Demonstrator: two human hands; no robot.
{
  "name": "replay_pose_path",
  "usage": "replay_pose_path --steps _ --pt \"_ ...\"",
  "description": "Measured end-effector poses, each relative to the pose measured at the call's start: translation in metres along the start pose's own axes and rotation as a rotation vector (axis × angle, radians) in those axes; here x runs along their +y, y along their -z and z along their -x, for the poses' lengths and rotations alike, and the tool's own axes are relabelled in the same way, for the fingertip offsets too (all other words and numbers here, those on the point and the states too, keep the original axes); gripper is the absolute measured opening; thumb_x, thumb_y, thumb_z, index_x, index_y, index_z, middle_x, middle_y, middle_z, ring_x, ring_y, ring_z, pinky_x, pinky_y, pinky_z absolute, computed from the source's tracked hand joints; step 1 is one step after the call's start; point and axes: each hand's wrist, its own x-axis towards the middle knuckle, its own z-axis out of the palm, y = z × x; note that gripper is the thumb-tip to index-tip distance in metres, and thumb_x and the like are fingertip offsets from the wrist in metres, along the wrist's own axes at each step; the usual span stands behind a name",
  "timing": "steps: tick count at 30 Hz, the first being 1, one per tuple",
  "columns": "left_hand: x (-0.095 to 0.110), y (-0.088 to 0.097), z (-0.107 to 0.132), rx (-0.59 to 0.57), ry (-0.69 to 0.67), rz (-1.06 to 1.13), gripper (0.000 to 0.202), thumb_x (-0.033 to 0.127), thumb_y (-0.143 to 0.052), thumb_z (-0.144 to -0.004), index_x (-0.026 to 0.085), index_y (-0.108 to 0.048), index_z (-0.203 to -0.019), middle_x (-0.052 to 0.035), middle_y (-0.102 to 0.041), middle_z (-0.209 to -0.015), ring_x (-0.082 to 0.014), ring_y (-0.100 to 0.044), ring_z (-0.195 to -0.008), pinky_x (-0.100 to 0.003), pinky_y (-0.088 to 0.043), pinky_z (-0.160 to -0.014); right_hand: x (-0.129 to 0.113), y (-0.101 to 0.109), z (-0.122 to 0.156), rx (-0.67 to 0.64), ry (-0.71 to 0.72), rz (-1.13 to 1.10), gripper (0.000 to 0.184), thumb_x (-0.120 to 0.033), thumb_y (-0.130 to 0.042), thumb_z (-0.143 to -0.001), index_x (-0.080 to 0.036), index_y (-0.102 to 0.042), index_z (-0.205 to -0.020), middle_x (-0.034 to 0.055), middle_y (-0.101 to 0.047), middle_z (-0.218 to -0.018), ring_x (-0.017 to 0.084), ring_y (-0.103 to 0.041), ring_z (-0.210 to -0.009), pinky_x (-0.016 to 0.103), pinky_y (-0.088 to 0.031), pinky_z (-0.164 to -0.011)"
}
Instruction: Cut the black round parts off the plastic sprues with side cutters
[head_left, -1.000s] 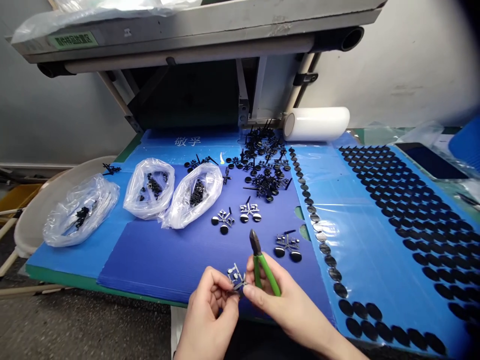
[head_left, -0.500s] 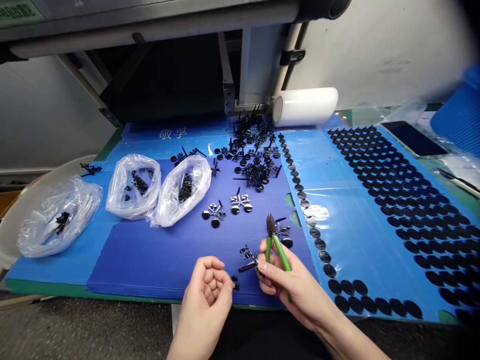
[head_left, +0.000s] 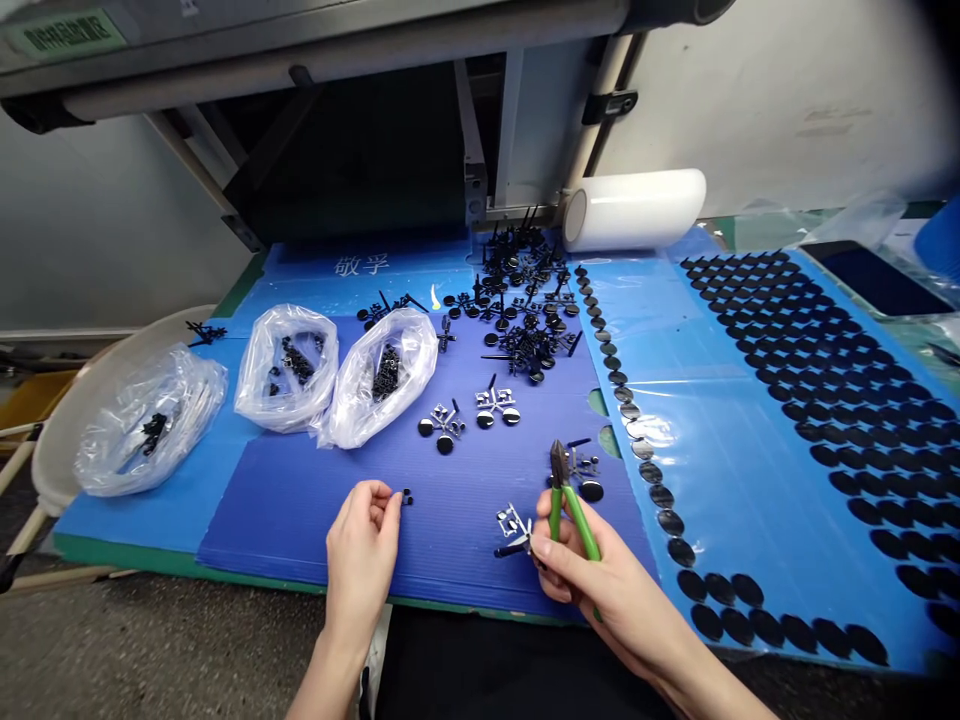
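Note:
My right hand [head_left: 592, 575] is closed round green-handled cutters [head_left: 564, 492], jaws pointing up, and its fingertips also pinch a small black plastic sprue frame [head_left: 512, 527]. My left hand [head_left: 364, 545] reaches left over the dark blue corrugated sheet [head_left: 315, 510], fingers curled, pinching a tiny black piece [head_left: 406, 496] at its fingertips. A sprue with round black discs [head_left: 581, 475] lies just behind the cutters.
Three clear bags of black parts [head_left: 296, 380] sit at left beside a white basin [head_left: 67, 440]. A heap of black sprues [head_left: 525, 310] lies at the back. Rows of black discs [head_left: 810, 370] cover the light blue film at right. A white roll [head_left: 637, 210] stands under the machine.
My left hand let go of the sprue frame, moved left and now pinches a small black piece. My right hand now holds the frame together with the cutters.

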Motion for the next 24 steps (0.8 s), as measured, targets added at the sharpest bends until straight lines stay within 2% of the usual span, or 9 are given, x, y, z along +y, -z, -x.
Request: replay_pose_path --steps 2,4,8,10,13,20,24 --pt "0.004 0.005 0.011 0.040 -0.022 -0.022 0.012 0.034 -0.047 -0.078 0.022 -0.049 -0.075 0.0012 -0.051 -0.069 -0.0155 -0.050 -0.062 -0.028 -0.037 -0.064 0.003 -0.001 -0.002 0.000 -0.003 0.041 0.030 -0.039 -0.061 -0.074 -0.024 -0.040 -0.089 -0.0041 -0.042 -0.068 0.010 -0.031 -0.051 0.023 -0.027 -0.046" --pt "0.009 0.007 0.026 0.015 -0.054 0.022 0.011 0.032 -0.049 -0.077 0.022 -0.050 -0.078 0.0009 -0.052 -0.071 -0.0141 -0.049 -0.060 -0.027 -0.039 -0.062 0.005 -0.003 -0.004 -0.014 -0.011 0.094 0.031 -0.041 -0.061 -0.074 -0.024 -0.039 -0.090 -0.0039 -0.042 -0.070 0.010 -0.032 -0.052 0.023 -0.028 -0.047" --pt "0.017 0.000 0.050 -0.218 -0.154 0.278 0.024 0.025 -0.061 -0.070 0.021 -0.051 -0.092 -0.0003 -0.055 -0.079 -0.0120 -0.053 -0.062 -0.023 -0.044 -0.058 0.006 -0.011 -0.007 -0.087 -0.005 0.209 0.027 -0.038 -0.056 -0.078 -0.023 -0.037 -0.091 -0.0046 -0.042 -0.069 0.010 -0.035 -0.053 0.023 -0.031 -0.048" --pt "0.020 -0.005 0.055 -0.248 -0.216 0.319 0.023 0.021 -0.060 -0.071 0.021 -0.051 -0.092 -0.0006 -0.055 -0.080 -0.0114 -0.053 -0.063 -0.022 -0.045 -0.059 0.005 -0.016 -0.007 -0.111 -0.008 0.266 0.023 -0.035 -0.054 -0.080 -0.023 -0.037 -0.090 -0.0047 -0.042 -0.069 0.011 -0.037 -0.055 0.023 -0.032 -0.050" --pt "0.024 -0.010 0.056 -0.232 -0.300 0.278 0.007 0.015 -0.052 -0.077 0.019 -0.055 -0.082 -0.0012 -0.055 -0.076 -0.0112 -0.053 -0.064 -0.021 -0.044 -0.060 0.005 -0.021 -0.006 -0.134 -0.022 0.300 0.021 -0.034 -0.054 -0.080 -0.023 -0.038 -0.089 -0.0049 -0.042 -0.068 0.011 -0.038 -0.056 0.022 -0.033 -0.050" --pt "0.020 -0.012 0.058 -0.111 -0.287 0.367 0.006 0.015 -0.053 -0.076 0.020 -0.056 -0.076 0.0000 -0.056 -0.071 -0.0114 -0.053 -0.061 -0.020 -0.042 -0.057 0.006 -0.022 -0.006 -0.173 -0.008 0.272 0.022 -0.034 -0.054 -0.080 -0.022 -0.037 -0.089 -0.0051 -0.042 -0.068 0.010 -0.037 -0.053 0.022 -0.034 -0.049" --pt "0.021 -0.015 0.059 -0.097 -0.324 0.357 0.009 0.013 -0.053 -0.075 0.021 -0.057 -0.075 -0.0007 -0.057 -0.071 -0.0125 -0.054 -0.063 -0.021 -0.042 -0.059 0.006 -0.023 -0.006 -0.171 -0.004 0.276 0.022 -0.034 -0.053 -0.081 -0.023 -0.037 -0.091 -0.0044 -0.043 -0.070 0.010 -0.038 -0.054 0.022 -0.034 -0.050"
